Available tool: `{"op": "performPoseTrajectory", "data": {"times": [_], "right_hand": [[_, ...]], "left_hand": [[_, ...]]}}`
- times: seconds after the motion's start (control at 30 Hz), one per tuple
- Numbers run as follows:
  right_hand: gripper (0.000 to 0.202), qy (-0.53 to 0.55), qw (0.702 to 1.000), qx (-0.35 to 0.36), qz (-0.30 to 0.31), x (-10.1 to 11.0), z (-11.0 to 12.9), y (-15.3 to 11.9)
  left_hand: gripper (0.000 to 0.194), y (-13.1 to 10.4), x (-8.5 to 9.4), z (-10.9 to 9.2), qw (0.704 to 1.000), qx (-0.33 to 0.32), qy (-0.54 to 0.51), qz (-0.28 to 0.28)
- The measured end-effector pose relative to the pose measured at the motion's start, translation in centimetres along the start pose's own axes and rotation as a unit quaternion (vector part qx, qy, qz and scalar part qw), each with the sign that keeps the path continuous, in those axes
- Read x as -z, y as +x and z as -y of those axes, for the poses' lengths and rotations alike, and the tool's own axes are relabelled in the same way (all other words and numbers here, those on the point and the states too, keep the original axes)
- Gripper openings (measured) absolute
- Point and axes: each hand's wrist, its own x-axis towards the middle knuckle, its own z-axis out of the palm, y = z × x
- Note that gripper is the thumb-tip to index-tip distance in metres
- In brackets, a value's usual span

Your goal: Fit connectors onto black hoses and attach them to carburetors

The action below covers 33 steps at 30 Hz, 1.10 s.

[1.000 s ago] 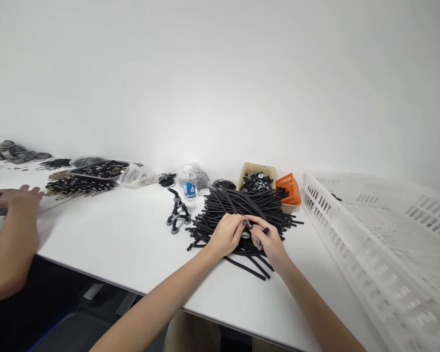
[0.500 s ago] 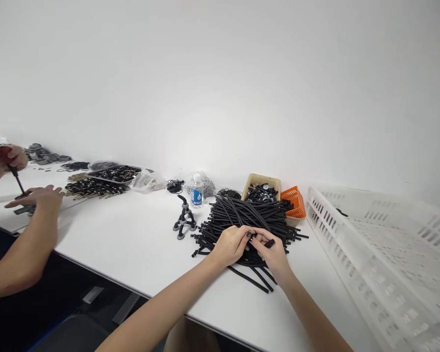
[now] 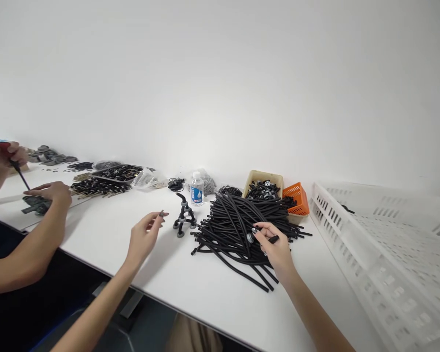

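My right hand (image 3: 276, 252) is closed on a short black tube piece (image 3: 274, 239); a grey round cap (image 3: 250, 238) shows at its fingertips. Beneath that hand spreads a pile of long black tubes (image 3: 229, 227). Over the white table, left of the pile, hovers my left hand (image 3: 143, 238), thumb and forefinger pinched together. Something small and greyish shows at those fingertips, too small to name. Just right of the left hand stands a little branched figure of black tubes with grey round feet (image 3: 183, 217).
Behind the pile are a beige bin (image 3: 264, 176) of black and grey parts and an orange basket (image 3: 298, 199). A large white crate (image 3: 352, 259) fills the right side. A bottle (image 3: 197, 188) stands near the wall. At left, a co-worker's hands (image 3: 55, 193) work with a screwdriver (image 3: 20, 173).
My hands have parted. The left has moved away to the left, beside the branched figure, while the right stays over the pile with the tube piece.
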Motion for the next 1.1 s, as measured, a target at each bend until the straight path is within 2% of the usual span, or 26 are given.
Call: {"op": "performPoseTrajectory", "data": {"times": [0.03, 0.1, 0.17, 0.23, 0.33, 0.43, 0.5, 0.57, 0.63, 0.67, 0.73, 0.8, 0.83, 0.87, 0.9, 0.97, 1.0, 1.03, 1.07, 1.1], "right_hand": [[0.032, -0.004, 1.0, 0.001, 0.003, 0.0, 0.0, 0.0], [0.033, -0.011, 1.0, 0.003, 0.007, 0.0, 0.0, 0.0], [0.033, -0.017, 1.0, 0.002, 0.011, 0.1, 0.0, 0.0], [0.033, -0.021, 1.0, 0.0, 0.013, 0.1, 0.0, 0.0], [0.032, -0.031, 0.999, 0.001, 0.011, 0.1, 0.1, 0.0], [0.03, -0.038, 0.999, 0.001, 0.009, 0.0, 0.3, -0.1], [0.029, -0.041, 0.999, -0.001, 0.01, 0.0, 0.5, -0.1], [0.027, -0.043, 0.999, -0.001, 0.01, 0.0, 0.5, -0.1], [0.025, -0.044, 0.999, 0.002, 0.012, 0.0, 0.4, -0.1], [0.025, -0.044, 0.999, 0.004, 0.014, 0.0, 0.3, -0.1], [0.024, -0.044, 0.999, 0.012, 0.018, -0.1, 0.1, 0.0], [0.023, -0.045, 0.999, 0.02, 0.024, -0.2, 0.0, 0.0], [0.022, -0.045, 0.998, 0.023, 0.027, -0.3, -0.1, 0.0], [0.021, -0.047, 0.998, 0.025, 0.031, -0.3, -0.1, 0.0], [0.021, -0.048, 0.998, 0.028, 0.034, -0.4, -0.1, 0.0], [0.02, -0.049, 0.997, 0.032, 0.04, -0.4, -0.1, 0.0], [0.02, -0.048, 0.997, 0.035, 0.044, -0.3, -0.1, 0.0], [0.021, -0.047, 0.997, 0.036, 0.05, -0.2, -0.1, 0.0], [0.022, -0.045, 0.997, 0.034, 0.055, -0.1, 0.0, 0.0], [0.023, -0.04, 0.997, 0.032, 0.056, 0.1, 0.1, 0.0]], "left_hand": [[0.039, 1.8, 0.0, 1.5, 0.997, 0.05, 0.022, 0.059], [0.044, 5.3, -0.8, 4.1, 0.983, 0.089, 0.071, 0.141], [0.041, 8.0, -2.3, 5.8, 0.975, 0.088, 0.13, 0.155], [0.033, 9.8, -4.0, 6.6, 0.972, 0.087, 0.142, 0.164], [0.023, 11.1, -6.4, 7.0, 0.972, 0.091, 0.131, 0.172], [0.021, 11.5, -7.8, 6.9, 0.974, 0.101, 0.098, 0.176], [0.028, 11.6, -7.8, 6.9, 0.975, 0.111, 0.062, 0.182], [0.037, 11.6, -7.0, 7.0, 0.975, 0.123, 0.024, 0.185], [0.041, 11.2, -5.5, 6.7, 0.979, 0.144, -0.034, 0.143], [0.041, 10.7, -4.6, 6.4, 0.98, 0.159, -0.079, 0.09], [0.035, 8.8, -2.8, 5.2, 0.973, 0.167, -0.147, -0.063], [0.027, 5.9, -1.6, 3.0, 0.96, 0.113, -0.17, -0.19], [0.022, 4.1, -1.4, 1.5, 0.958, 0.064, -0.18, -0.212], [0.018, 2.3, -1.5, -0.3, 0.965, 0.011, -0.189, -0.18], [0.017, 0.5, -1.9, -2.1, 0.974, -0.038, -0.194, -0.11], [0.014, -2.2, -3.5, -6.1, 0.972, -0.135, -0.18, 0.069], [0.016, -3.1, -4.6, -8.0, 0.957, -0.186, -0.15, 0.164], [0.022, -3.5, -5.9, -9.8, 0.937, -0.233, -0.118, 0.233], [0.027, -3.6, -7.2, -11.3, 0.919, -0.27, -0.089, 0.272], [0.03, -3.4, -8.7, -12.5, 0.908, -0.298, -0.076, 0.285]]}}
